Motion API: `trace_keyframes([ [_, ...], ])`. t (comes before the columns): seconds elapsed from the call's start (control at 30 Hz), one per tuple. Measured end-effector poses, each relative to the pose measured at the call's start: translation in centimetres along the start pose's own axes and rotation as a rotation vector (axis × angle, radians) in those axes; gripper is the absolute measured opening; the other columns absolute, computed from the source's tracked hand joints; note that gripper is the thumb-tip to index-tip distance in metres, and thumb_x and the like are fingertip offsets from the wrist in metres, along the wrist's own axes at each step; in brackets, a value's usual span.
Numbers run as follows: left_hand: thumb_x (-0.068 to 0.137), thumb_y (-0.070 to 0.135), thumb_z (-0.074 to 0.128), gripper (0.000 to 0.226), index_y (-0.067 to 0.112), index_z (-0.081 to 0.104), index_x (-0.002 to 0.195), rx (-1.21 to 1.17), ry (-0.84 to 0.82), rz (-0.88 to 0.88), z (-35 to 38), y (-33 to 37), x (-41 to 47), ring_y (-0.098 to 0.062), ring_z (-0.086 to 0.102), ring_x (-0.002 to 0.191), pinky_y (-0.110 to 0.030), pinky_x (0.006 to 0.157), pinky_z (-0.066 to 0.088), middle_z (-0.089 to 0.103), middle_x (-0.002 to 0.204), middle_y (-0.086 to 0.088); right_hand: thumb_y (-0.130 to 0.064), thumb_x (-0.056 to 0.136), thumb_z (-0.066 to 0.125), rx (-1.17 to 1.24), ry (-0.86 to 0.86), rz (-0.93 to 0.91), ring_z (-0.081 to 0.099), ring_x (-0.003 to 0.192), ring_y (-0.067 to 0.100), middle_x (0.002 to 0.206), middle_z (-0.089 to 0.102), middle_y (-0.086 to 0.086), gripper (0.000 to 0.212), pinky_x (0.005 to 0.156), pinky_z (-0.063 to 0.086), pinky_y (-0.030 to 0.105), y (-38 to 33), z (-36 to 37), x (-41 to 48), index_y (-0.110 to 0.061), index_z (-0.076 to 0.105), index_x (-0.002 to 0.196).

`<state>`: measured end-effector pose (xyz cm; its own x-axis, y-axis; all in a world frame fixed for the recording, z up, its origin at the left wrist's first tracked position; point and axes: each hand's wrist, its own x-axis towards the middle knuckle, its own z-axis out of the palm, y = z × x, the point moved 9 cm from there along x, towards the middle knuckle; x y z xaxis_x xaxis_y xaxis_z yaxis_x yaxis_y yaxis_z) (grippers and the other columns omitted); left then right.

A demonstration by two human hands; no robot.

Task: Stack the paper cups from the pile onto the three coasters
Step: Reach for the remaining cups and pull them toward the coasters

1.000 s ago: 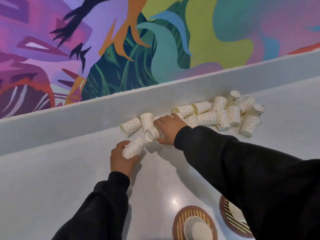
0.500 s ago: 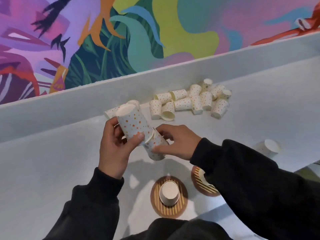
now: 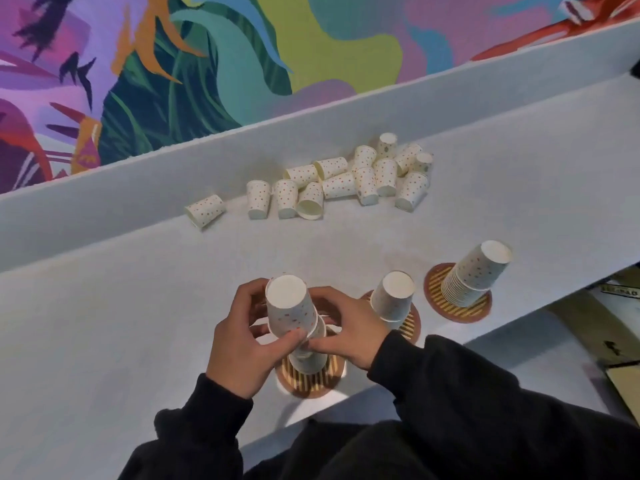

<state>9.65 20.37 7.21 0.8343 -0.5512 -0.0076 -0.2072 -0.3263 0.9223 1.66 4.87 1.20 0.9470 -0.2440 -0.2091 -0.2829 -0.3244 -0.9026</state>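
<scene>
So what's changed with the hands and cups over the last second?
Both hands left the pile carrying cups: the left hand and right hand came back toward the body and now press the nested cups upside down onto the nearest coaster. The pile of loose cups by the wall stays put.

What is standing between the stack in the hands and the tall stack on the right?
In the head view, a short cup stack on the middle coaster stands between the held stack and the tall stack.

Dotted paper cups [image 3: 341, 180] lie tumbled beyond the hands [image 3: 294, 336]. Three striped coasters [image 3: 457, 306] carry inverted stacks; the hands hold the nearest stack [image 3: 291, 311].
</scene>
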Motion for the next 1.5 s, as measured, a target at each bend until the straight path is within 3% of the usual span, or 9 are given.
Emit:
trace_keyframes([
  [0.17, 0.068, 0.018, 0.095, 0.075, 0.042, 0.051, 0.124, 0.034, 0.021, -0.037, 1.0, -2.3, -1.0, -0.002, 0.064, 0.111, -0.024, 0.081, 0.059, 0.064, 0.118, 0.027, -0.04, 0.073, 0.087, -0.05, -0.061, 0.032, 0.057, 0.128, 0.003, 0.136, 0.061, -0.022, 0.078, 0.11, 0.05, 0.04, 2.4, 1.7, -0.5, -0.049, 0.045, 0.137],
  [0.33, 0.067, 0.017, 0.095, 0.076, 0.046, 0.05, 0.12, 0.043, 0.02, -0.091, 2.3, -5.4, -1.6, 0.001, 0.063, 0.111, -0.022, 0.082, 0.058, 0.063, 0.116, 0.031, -0.046, 0.073, 0.085, -0.134, -0.115, 0.089, 0.055, 0.132, 0.012, 0.142, 0.057, -0.017, 0.084, 0.112, 0.048, 0.042, 4.9, 3.2, -0.6, -0.045, 0.036, 0.142],
  [0.53, 0.065, 0.018, 0.096, 0.076, 0.045, 0.049, 0.118, 0.043, 0.024, -0.169, 3.4, -8.4, -2.0, 0.007, 0.059, 0.113, -0.017, 0.087, 0.053, 0.064, 0.117, 0.025, -0.048, 0.081, 0.082, -0.175, -0.11, 0.112, 0.056, 0.125, 0.009, 0.136, 0.06, -0.015, 0.069, 0.107, 0.046, 0.032, 6.4, 3.7, -0.5, -0.041, 0.043, 0.138],
  [0.67, 0.064, 0.019, 0.097, 0.075, 0.041, 0.05, 0.118, 0.047, -0.009, -0.215, 4.4, -10.0, -2.4, 0.008, 0.06, 0.108, -0.013, 0.083, 0.053, 0.065, 0.116, 0.019, -0.038, 0.084, 0.081, -0.187, -0.11, 0.126, 0.055, 0.128, 0.008, 0.14, 0.06, -0.016, 0.064, 0.109, 0.044, 0.03, 7.3, 3.7, -0.3, -0.04, 0.049, 0.139],
  [0.87, 0.064, 0.022, 0.097, 0.075, 0.041, 0.048, 0.118, 0.091, -0.052, -0.265, 5.5, -11.8, -2.6, 0.001, 0.064, 0.104, -0.014, 0.08, 0.052, 0.067, 0.113, 0.019, -0.044, 0.088, 0.077, -0.268, -0.122, 0.151, 0.057, 0.126, 0.012, 0.138, 0.062, -0.012, 0.057, 0.108, 0.048, 0.033, 8.3, 3.7, 0.0, -0.038, 0.05, 0.138],
  [1.17, 0.061, 0.02, 0.095, 0.083, 0.047, 0.043, 0.12, 0.225, -0.16, -0.285, 6.4, -13.6, -2.1, -0.008, 0.064, 0.106, -0.023, 0.086, 0.055, 0.065, 0.115, 0.02, -0.039, 0.082, 0.082, -0.338, -0.18, 0.111, 0.055, 0.132, 0.014, 0.145, 0.059, -0.01, 0.075, 0.113, 0.045, 0.034, 8.0, 4.2, 0.6, -0.036, 0.045, 0.147],
  [1.3, 0.059, 0.028, 0.093, 0.081, 0.056, 0.04, 0.115, 0.313, -0.221, -0.224, 7.0, -13.5, -1.7, -0.002, 0.055, 0.103, -0.009, 0.081, 0.039, 0.057, 0.111, 0.028, -0.036, 0.081, 0.082, -0.462, -0.175, 0.079, 0.054, 0.132, 0.018, 0.144, 0.061, -0.004, 0.074, 0.113, 0.041, 0.034, 7.8, 4.1, 0.8, -0.031, 0.05, 0.147],
  [1.43, 0.062, 0.03, 0.093, 0.081, 0.06, 0.037, 0.113, 0.351, -0.235, -0.168, 7.0, -12.9, -1.3, 0.0, 0.049, 0.102, -0.022, 0.094, 0.041, 0.05, 0.109, 0.031, -0.045, 0.081, 0.079, -0.542, -0.154, 0.07, 0.048, 0.134, 0.018, 0.143, 0.057, -0.006, 0.073, 0.115, 0.038, 0.037, 8.5, 4.4, 1.0, -0.036, 0.047, 0.146],
  [1.5, 0.063, 0.028, 0.093, 0.081, 0.06, 0.037, 0.113, 0.341, -0.249, -0.168, 7.0, -12.9, -1.2, 0.004, 0.049, 0.1, -0.018, 0.096, 0.039, 0.047, 0.109, 0.035, -0.046, 0.083, 0.077, -0.564, -0.146, 0.07, 0.048, 0.133, 0.017, 0.142, 0.057, -0.007, 0.069, 0.115, 0.039, 0.038, 8.8, 4.7, 1.2, -0.038, 0.047, 0.144],
])
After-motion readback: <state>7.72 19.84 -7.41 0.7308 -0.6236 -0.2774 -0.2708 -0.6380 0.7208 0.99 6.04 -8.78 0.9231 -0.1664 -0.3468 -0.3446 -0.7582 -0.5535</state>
